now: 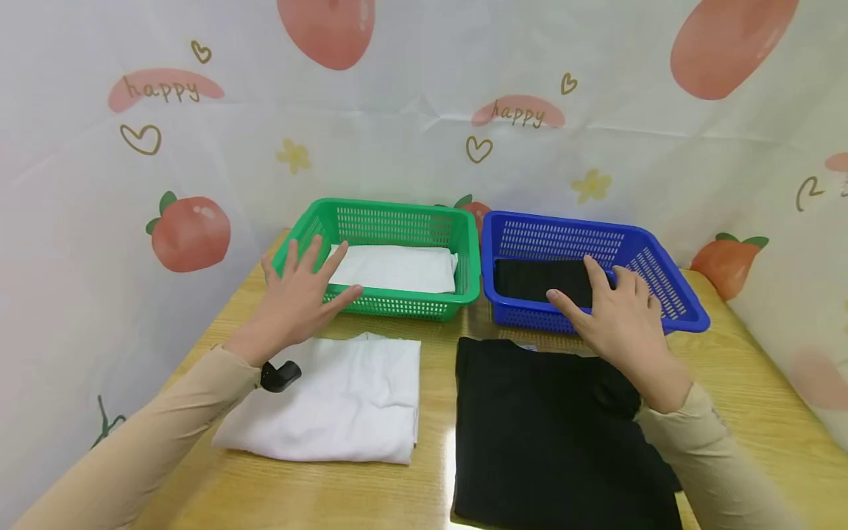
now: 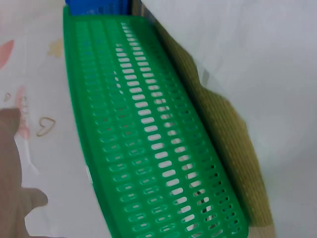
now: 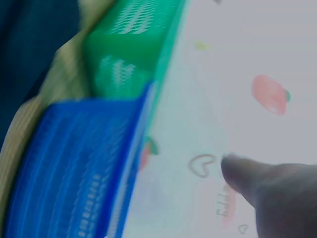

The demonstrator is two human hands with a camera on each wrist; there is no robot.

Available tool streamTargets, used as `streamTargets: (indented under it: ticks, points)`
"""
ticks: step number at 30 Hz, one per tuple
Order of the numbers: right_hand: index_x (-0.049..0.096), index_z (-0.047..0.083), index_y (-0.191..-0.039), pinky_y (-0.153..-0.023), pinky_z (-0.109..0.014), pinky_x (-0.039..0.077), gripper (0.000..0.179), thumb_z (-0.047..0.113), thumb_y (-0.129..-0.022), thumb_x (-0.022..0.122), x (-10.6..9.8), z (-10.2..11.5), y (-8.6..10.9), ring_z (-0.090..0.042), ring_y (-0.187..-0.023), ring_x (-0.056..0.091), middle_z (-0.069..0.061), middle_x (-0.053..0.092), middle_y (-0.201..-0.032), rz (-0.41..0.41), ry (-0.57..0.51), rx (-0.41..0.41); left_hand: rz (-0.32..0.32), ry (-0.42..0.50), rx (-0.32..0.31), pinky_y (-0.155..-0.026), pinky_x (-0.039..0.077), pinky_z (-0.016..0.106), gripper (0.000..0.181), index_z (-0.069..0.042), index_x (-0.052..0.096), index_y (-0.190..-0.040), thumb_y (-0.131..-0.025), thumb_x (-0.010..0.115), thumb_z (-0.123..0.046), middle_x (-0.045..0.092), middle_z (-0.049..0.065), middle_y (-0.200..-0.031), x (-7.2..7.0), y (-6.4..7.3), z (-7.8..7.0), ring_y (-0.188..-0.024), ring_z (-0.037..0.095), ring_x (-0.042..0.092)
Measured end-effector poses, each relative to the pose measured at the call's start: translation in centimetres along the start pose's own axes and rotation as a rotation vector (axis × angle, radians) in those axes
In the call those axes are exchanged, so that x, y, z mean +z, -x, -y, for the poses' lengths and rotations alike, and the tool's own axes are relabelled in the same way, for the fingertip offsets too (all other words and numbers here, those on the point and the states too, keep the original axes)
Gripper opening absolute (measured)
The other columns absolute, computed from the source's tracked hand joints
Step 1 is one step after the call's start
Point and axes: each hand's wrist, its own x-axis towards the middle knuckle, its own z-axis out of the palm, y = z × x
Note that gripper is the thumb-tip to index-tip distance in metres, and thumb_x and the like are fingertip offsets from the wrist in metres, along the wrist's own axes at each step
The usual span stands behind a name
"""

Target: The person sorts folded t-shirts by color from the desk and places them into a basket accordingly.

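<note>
Beige sleeves [image 1: 165,419] reach in from 7 and 5 o'clock of the head view. Behind everything hangs a white backdrop [image 1: 397,140] printed with fruit, hearts, flowers and the word "happy", sweeping from 9 o'clock over 12 to 3. Below it spreads the wood-grain surface [image 1: 433,442], running down to 6 o'clock. Toward 5 o'clock on it lies a folded black garment [image 1: 550,434], partly covered by a sleeve; at 7 o'clock lies a folded white garment [image 1: 344,397]. Beyond these stand two slotted plastic baskets side by side: a blue basket [image 1: 563,221] at 3 o'clock and a green basket [image 1: 397,207] just to the 9 o'clock side of centre. Flat inside the green one rests a white folded cloth [image 1: 397,269], and inside the blue one a black folded cloth [image 1: 539,278]. At 3 o'clock the right hand [image 1: 619,316] is over the near rim of the blue basket, fingers apart and holding nothing. Near 9 o'clock the left hand [image 1: 301,291] spreads its fingers wide at the green basket's near corner, likewise holding nothing; whether either touches a rim cannot be told. Smaller still are a black wrist device [image 1: 281,376] at 8 o'clock and a pale tag [image 1: 528,347] at the black garment's far edge.
</note>
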Motion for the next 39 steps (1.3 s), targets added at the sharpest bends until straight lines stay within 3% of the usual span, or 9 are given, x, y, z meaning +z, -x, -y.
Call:
streamTargets:
  ticks: [3,6,9,12,15,22,27,33,39]
  points:
    - [0.023,0.005,-0.156,-0.094,-0.073,0.028,0.088,0.067,-0.096,0.040,-0.2,1.4,1.1,-0.060,-0.124,0.029,-0.041,0.028,-0.139,-0.027,-0.098,-0.021,-0.032,0.036,0.025,-0.102,0.000,0.076,0.082,-0.016,0.020,-0.159,-0.097,0.035,-0.068,0.015,0.026,-0.158,-0.5,1.2,-0.2,-0.141,0.054,0.007]
    - [0.028,0.006,-0.155,-0.091,-0.070,0.035,0.080,0.060,-0.098,0.045,-0.1,3.0,2.2,-0.055,-0.123,0.036,-0.038,0.034,-0.138,0.004,-0.214,-0.055,-0.062,0.112,0.050,-0.107,0.005,0.071,0.076,-0.012,0.024,-0.157,-0.100,0.041,-0.060,0.020,0.027,-0.156,-0.9,2.7,-0.5,-0.140,0.053,0.015]
    - [0.037,0.010,-0.152,-0.088,-0.063,0.043,0.070,0.052,-0.099,0.052,0.8,4.5,3.1,-0.044,-0.117,0.049,-0.028,0.050,-0.130,0.050,-0.323,-0.102,-0.068,0.202,0.057,-0.109,0.014,0.066,0.072,-0.011,0.026,-0.157,-0.101,0.044,-0.054,0.025,0.028,-0.154,-1.2,4.3,-0.4,-0.139,0.050,0.021]
    - [0.048,0.013,-0.147,-0.083,-0.052,0.051,0.058,0.043,-0.099,0.059,2.2,5.7,3.6,-0.031,-0.105,0.061,-0.013,0.064,-0.112,0.089,-0.447,-0.159,-0.037,0.272,0.047,-0.106,0.024,0.064,0.070,-0.010,0.028,-0.156,-0.102,0.046,-0.051,0.031,0.026,-0.152,-1.2,5.8,0.2,-0.138,0.048,0.027]
    - [0.054,0.016,-0.143,-0.081,-0.045,0.053,0.050,0.035,-0.098,0.064,3.7,6.5,4.0,-0.022,-0.100,0.064,-0.004,0.067,-0.106,0.175,-0.590,-0.211,0.015,0.314,0.039,-0.103,0.029,0.064,0.070,-0.009,0.030,-0.155,-0.101,0.049,-0.049,0.038,0.023,-0.149,-1.0,7.0,1.3,-0.135,0.047,0.032]
    - [0.054,0.018,-0.144,-0.089,-0.047,0.050,0.049,0.027,-0.097,0.066,6.4,8.1,4.3,-0.022,-0.107,0.062,-0.010,0.065,-0.118,0.413,-0.831,-0.242,0.108,0.307,0.005,-0.093,0.039,0.062,0.069,-0.008,0.029,-0.155,-0.101,0.052,-0.046,0.050,0.026,-0.138,-0.2,9.1,4.6,-0.120,0.047,0.051]
    - [0.053,0.016,-0.144,-0.093,-0.048,0.048,0.049,0.024,-0.097,0.066,8.1,9.1,4.1,-0.024,-0.109,0.062,-0.016,0.063,-0.121,0.483,-0.894,-0.245,0.166,0.275,-0.029,-0.086,0.045,0.060,0.070,-0.008,0.031,-0.154,-0.100,0.053,-0.048,0.062,0.025,-0.120,0.3,10.1,6.0,-0.109,0.044,0.058]
    - [0.055,0.013,-0.142,-0.090,-0.045,0.050,0.047,0.022,-0.097,0.065,9.5,10.2,3.8,-0.026,-0.109,0.062,-0.018,0.063,-0.122,0.532,-0.906,-0.236,0.218,0.326,-0.064,-0.082,0.047,0.056,0.068,-0.008,0.037,-0.152,-0.100,0.052,-0.050,0.066,0.019,-0.112,0.2,10.5,6.6,-0.104,0.036,0.062]
    - [0.056,0.010,-0.141,-0.088,-0.044,0.050,0.046,0.020,-0.097,0.065,9.8,11.1,4.0,-0.027,-0.107,0.062,-0.017,0.064,-0.119,0.557,-0.892,-0.230,0.199,0.388,-0.045,-0.080,0.050,0.053,0.063,-0.007,0.042,-0.149,-0.100,0.056,-0.043,0.068,0.017,-0.110,0.0,10.7,7.3,-0.099,0.033,0.066]
